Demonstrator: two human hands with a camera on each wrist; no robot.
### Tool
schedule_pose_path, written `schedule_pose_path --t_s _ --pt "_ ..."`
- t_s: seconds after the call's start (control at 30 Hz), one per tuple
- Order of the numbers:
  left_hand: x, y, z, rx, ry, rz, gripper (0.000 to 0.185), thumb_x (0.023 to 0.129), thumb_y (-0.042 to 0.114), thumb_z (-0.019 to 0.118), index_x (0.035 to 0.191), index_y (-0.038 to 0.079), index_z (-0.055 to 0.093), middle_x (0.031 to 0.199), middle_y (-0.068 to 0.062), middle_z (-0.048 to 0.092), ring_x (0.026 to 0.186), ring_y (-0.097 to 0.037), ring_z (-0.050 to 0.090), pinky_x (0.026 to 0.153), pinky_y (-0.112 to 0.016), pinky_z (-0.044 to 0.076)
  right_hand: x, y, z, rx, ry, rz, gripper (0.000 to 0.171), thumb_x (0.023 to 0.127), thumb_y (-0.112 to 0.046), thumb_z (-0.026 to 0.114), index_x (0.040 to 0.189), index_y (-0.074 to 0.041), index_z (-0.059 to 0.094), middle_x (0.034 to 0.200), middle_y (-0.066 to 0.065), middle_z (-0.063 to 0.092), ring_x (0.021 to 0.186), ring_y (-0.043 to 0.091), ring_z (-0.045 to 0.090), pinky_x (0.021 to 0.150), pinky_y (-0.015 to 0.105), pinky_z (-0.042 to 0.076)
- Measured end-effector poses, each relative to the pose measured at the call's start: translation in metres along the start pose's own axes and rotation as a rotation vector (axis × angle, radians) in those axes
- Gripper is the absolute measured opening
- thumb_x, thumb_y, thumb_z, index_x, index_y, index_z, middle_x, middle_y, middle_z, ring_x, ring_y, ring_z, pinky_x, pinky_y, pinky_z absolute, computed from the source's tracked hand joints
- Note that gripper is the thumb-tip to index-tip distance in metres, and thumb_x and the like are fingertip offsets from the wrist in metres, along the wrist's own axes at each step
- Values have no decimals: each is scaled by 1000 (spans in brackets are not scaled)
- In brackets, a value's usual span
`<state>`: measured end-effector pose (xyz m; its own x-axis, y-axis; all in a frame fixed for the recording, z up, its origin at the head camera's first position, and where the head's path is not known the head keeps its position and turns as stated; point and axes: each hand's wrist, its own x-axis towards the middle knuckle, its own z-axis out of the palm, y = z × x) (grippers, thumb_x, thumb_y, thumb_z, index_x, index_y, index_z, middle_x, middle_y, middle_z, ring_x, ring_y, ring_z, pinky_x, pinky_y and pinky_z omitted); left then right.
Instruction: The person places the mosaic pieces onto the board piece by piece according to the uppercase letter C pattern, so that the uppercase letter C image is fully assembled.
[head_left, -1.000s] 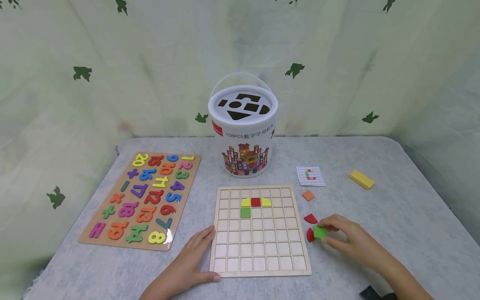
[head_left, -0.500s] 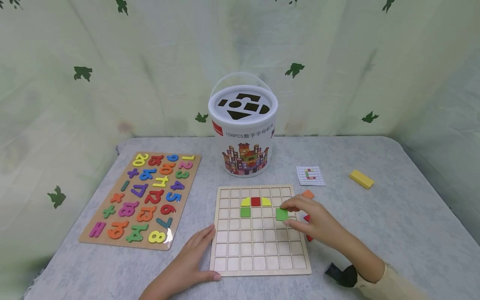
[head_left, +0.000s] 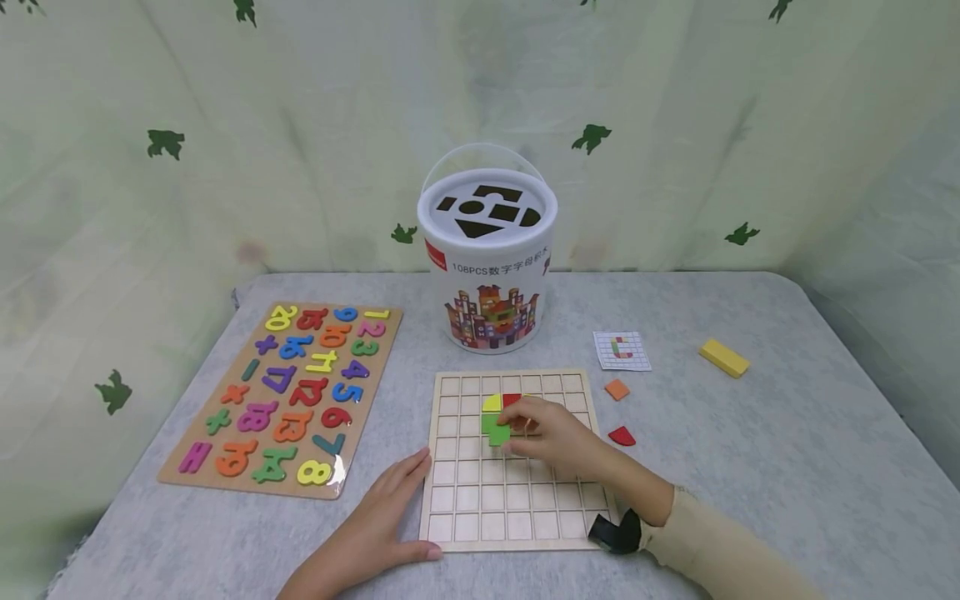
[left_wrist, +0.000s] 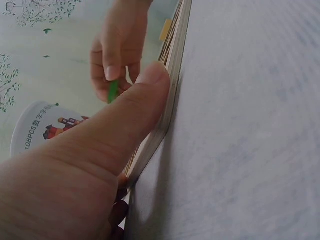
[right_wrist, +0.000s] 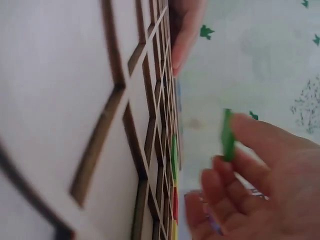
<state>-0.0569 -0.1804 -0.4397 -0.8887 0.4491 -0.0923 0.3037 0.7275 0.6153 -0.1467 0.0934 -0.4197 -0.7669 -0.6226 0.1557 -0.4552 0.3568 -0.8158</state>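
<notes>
The right hand (head_left: 551,433) pinches a green square tile (head_left: 499,435) between thumb and fingertips, over the grid board (head_left: 517,533), seemingly just below the green piece already seated (head_left: 488,422); the left hand (head_left: 375,533) lies flat with straight fingers, thumb against the board's near left edge.

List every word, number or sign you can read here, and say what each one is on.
"108PCS" followed by Chinese characters, "数字字母积木": on the white bucket.
Red tag on the bucket, left of that line: too small to read.
Coloured digits, among them "3", "4", "5", "6", "8", "20", with plus and minus signs: on the number puzzle board.
A coloured "C" shape, no words: on the pattern card.
</notes>
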Motion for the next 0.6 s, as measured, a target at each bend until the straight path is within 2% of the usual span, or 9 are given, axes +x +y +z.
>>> schedule_pose_path --t_s 0.13,0.4,0.6 --pt "0 1 -1 3 -4 -1 105 64 64 63 141 5 26 147 -3 17 131 -29 17 100 -52 25 0 9 6 -20 -34 36 26 79 -23 70 102 -15 62 91 -9 56 83 12 51 72 24 46" --pt "0 0 -1 9 -8 -15 105 63 64 64 141 6 26 147 -4 17 131 -28 17 99 -51 26 3 14 9 -139 -90 15 28 80 -26 69 104 -15 62 93 -7 54 84 8 48 74 21 44" --pt "1 -1 -1 13 -18 -23 105 63 64 64 142 7 25 147 -2 16 131 -27 16 100 -50 26 4 11 10 -172 -101 22 23 83 -19 65 104 -13 60 95 -8 53 86 7 48 76 22 43"
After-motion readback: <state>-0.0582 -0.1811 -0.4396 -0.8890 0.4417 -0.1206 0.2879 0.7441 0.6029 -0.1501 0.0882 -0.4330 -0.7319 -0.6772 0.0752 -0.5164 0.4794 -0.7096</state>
